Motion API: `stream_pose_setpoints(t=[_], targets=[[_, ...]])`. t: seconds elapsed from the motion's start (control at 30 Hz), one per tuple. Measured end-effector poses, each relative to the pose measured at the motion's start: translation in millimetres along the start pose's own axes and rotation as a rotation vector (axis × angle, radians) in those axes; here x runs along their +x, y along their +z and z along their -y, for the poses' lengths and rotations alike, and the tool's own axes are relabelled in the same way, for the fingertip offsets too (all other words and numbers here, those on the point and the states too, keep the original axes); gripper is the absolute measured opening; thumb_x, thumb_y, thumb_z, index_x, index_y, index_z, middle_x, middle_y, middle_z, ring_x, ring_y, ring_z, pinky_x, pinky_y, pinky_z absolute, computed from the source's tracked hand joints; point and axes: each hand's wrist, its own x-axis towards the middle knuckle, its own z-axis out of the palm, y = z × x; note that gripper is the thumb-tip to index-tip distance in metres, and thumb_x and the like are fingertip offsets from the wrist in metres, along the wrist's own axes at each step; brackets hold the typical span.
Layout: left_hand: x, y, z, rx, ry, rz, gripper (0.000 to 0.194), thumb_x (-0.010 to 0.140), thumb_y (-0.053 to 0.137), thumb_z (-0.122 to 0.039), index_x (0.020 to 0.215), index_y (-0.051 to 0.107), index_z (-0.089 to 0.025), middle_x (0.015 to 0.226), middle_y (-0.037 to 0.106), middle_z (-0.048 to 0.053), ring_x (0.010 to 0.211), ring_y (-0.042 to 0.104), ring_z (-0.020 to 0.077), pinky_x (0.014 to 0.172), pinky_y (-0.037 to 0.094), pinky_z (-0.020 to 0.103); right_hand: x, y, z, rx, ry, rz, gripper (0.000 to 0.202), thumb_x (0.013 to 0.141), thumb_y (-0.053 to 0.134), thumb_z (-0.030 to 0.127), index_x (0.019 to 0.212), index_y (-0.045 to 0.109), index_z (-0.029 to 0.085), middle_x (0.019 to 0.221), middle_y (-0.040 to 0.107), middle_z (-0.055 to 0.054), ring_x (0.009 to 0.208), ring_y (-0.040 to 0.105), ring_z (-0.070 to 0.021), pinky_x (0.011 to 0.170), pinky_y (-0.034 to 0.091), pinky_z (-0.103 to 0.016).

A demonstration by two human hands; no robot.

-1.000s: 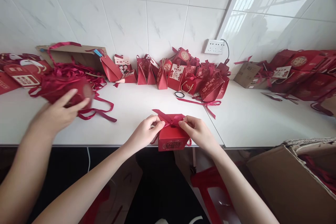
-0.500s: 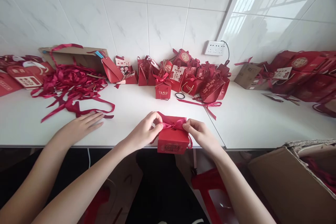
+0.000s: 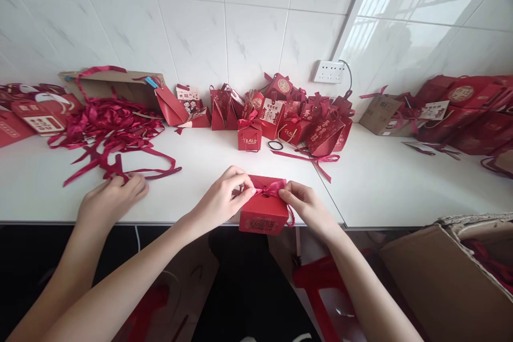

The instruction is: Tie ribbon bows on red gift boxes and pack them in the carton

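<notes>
A small red gift box (image 3: 262, 216) with a dark emblem on its front sits at the table's near edge, and a twisted red cord hangs at its right side. Across its top lies a pink-red ribbon bow (image 3: 271, 188). My left hand (image 3: 226, 195) pinches the bow's left side between thumb and finger. On the right side of the bow, my right hand (image 3: 300, 200) pinches the ribbon near the box's corner. Parts of the ribbon are hidden by my fingers.
A co-worker's hand (image 3: 116, 195) touches ribbon at the left, below a heap of ribbons (image 3: 116, 123). Several finished red boxes (image 3: 249, 136) stand along the wall. A loose ribbon (image 3: 316, 158) and black ring (image 3: 275, 145) lie behind my box. A cardboard carton (image 3: 428, 267) stands lower right.
My left hand has shifted slightly right along the bow, while my right hand stays nearly still. The co-worker's hand has moved left and curled onto the ribbon.
</notes>
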Motion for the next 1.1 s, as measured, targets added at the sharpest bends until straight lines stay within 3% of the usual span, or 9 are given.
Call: stream_pose_setpoints(t=[0.47,0.57,0.8,0.97,1.1], targets=[[-7,3.7,11,-0.173,-0.085,-0.122,0.019,0.085,0.049,-0.035,0.074,0.053,-0.019,0.096,0.053,0.005,0.104,0.052,0.0195,0.07,0.053,0.026,0,2,4,-0.007,0.017,0.003,0.037,0.082,0.049,0.051,0.065,0.04,0.019,0.063,0.038,0.004,0.059,0.033,-0.0108,0.055,0.027,-0.023],[-9,0.7,10,-0.132,-0.048,-0.122,0.019,0.086,0.047,-0.034,0.074,0.052,-0.019,0.097,0.053,0.005,0.098,0.054,0.0176,0.074,0.052,0.028,0,2,3,-0.02,0.012,-0.007,0.037,0.082,0.05,0.051,0.065,0.04,0.019,0.063,0.04,0.004,0.059,0.034,-0.011,0.055,0.027,-0.023],[2,-15.6,-10,0.32,0.091,-0.033,0.015,0.085,0.045,-0.03,0.081,0.056,-0.02,0.091,0.051,0.003,0.082,0.054,0.0167,0.078,0.047,0.032,-1,2,8,-0.123,-0.001,-0.037,0.042,0.082,0.046,0.058,0.065,0.042,0.019,0.059,0.037,0.003,0.056,0.032,-0.0108,0.052,0.026,-0.023],[7,-17.2,-8,0.369,0.017,0.064,0.019,0.084,0.048,-0.035,0.076,0.056,-0.02,0.085,0.051,0.001,0.076,0.054,0.0164,0.075,0.045,0.031,-1,6,10,-0.196,0.0,-0.078,0.045,0.082,0.044,0.058,0.061,0.038,0.019,0.057,0.035,0.004,0.054,0.03,-0.0102,0.05,0.025,-0.024],[6,-14.6,-5,0.312,-0.005,0.07,0.023,0.085,0.047,-0.036,0.074,0.059,-0.02,0.076,0.049,-0.001,0.059,0.049,0.0108,0.061,0.043,0.025,-1,7,6,-0.21,0.006,-0.083,0.043,0.082,0.044,0.057,0.062,0.041,0.019,0.058,0.039,0.003,0.055,0.033,-0.0109,0.051,0.026,-0.024]])
